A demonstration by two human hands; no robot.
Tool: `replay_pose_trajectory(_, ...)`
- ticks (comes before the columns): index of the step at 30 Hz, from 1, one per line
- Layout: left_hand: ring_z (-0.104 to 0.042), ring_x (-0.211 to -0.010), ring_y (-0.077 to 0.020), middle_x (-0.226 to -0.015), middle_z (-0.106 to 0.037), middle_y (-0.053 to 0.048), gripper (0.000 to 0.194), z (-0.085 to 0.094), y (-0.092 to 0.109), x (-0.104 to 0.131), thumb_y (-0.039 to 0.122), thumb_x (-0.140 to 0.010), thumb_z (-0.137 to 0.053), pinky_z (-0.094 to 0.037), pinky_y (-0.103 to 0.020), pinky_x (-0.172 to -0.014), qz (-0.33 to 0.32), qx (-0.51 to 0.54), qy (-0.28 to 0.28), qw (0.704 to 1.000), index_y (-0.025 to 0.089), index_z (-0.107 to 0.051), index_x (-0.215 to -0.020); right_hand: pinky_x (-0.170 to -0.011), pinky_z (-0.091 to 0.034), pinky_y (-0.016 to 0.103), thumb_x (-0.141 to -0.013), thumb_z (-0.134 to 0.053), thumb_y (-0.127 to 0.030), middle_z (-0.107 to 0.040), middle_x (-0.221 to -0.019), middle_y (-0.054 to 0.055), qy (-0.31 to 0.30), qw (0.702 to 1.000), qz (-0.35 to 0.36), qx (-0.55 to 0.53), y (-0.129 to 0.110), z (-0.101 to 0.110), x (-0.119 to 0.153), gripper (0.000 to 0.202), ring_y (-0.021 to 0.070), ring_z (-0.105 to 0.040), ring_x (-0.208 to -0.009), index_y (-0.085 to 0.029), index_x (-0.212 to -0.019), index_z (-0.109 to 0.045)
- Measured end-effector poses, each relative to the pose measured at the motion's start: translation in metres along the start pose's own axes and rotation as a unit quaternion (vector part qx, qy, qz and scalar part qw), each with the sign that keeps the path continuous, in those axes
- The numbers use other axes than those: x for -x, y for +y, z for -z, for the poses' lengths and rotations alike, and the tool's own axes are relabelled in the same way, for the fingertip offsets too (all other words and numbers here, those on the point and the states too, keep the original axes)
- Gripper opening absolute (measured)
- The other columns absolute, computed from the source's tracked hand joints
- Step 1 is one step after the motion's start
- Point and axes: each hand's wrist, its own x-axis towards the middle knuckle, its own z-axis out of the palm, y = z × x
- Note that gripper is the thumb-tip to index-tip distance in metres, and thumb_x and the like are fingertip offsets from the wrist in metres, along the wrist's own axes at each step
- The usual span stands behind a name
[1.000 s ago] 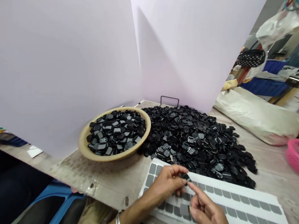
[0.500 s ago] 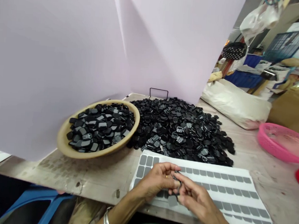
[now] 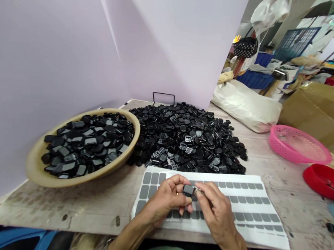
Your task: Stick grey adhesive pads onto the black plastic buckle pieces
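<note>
My left hand pinches a small black piece with a grey face between thumb and fingers. Close to the right edge of that piece, the fingertips of my right hand are pressed together; what they hold, if anything, is too small to name. Both hands are above a white sheet with rows of grey rounded stickers. Behind the sheet lies a large heap of black pieces. At the left, a beige basin holds many black pieces with grey faces.
A pink basket and a red bowl stand at the right. Farther back are a white sack and a cardboard box. Pale panels rise behind the table; a black wire frame stands by them.
The view has shifted right, bringing the red bowl further in. The black piece in my left hand now shows its grey face, and the loose grey sticker below my fingers is no longer visible.
</note>
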Motion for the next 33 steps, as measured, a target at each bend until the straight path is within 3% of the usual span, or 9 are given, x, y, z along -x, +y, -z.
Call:
replay_pose_trajectory(8,-0.063,-0.05,-0.0108,-0.065,-0.061,0.003,0.037,0.0009,0.0023,-0.0001,0.014,-0.064,-0.073,-0.041,-0.014,-0.04,0.013,-0.009,0.007,1.0,0.015,-0.052,-0.094,-0.067,-0.045,0.03,-0.092,-0.042,-0.013,-0.057,-0.086,0.005,-0.022,0.998,0.039,0.05,0.0028,0.0011,0.0006,0.022,0.0174,-0.055,-0.078,-0.019,-0.105,-0.058)
replay_pose_trajectory(16,-0.061,-0.047,-0.0111,-0.06,-0.059,0.003,0.039,0.0044,0.006,0.0032,0.01,-0.06,-0.071,-0.04,-0.014,-0.038,0.048,-0.004,0.0,0.999,0.014,-0.054,-0.095,-0.064,-0.045,0.029,-0.093,-0.041,-0.015,-0.056,-0.084,0.003,-0.055,0.998,0.028,-0.001,0.001,0.004,-0.0005,0.024,0.0159,-0.056,-0.074,-0.022,-0.107,-0.059)
replay_pose_trajectory(30,-0.063,-0.052,-0.0117,-0.069,-0.063,0.001,0.036,0.0095,0.0014,0.0032,0.011,-0.065,-0.07,-0.042,-0.015,-0.042,0.02,-0.032,-0.005,0.999,0.016,-0.053,-0.097,-0.063,-0.044,0.03,-0.093,-0.04,-0.015,-0.055,-0.082,0.005,-0.055,0.995,0.036,0.071,-0.0023,0.0008,-0.0012,0.025,0.0174,-0.055,-0.074,-0.019,-0.108,-0.059)
replay_pose_trajectory(33,-0.063,-0.052,-0.0123,-0.062,-0.062,0.001,0.032,0.0084,0.003,0.0033,0.017,-0.07,-0.069,-0.043,-0.015,-0.043,0.02,-0.021,-0.006,1.0,0.015,-0.053,-0.097,-0.063,-0.044,0.03,-0.093,-0.04,-0.014,-0.055,-0.082,0.005,-0.048,0.995,0.039,0.083,-0.0025,-0.0001,-0.0011,0.024,0.0173,-0.054,-0.074,-0.018,-0.107,-0.058)
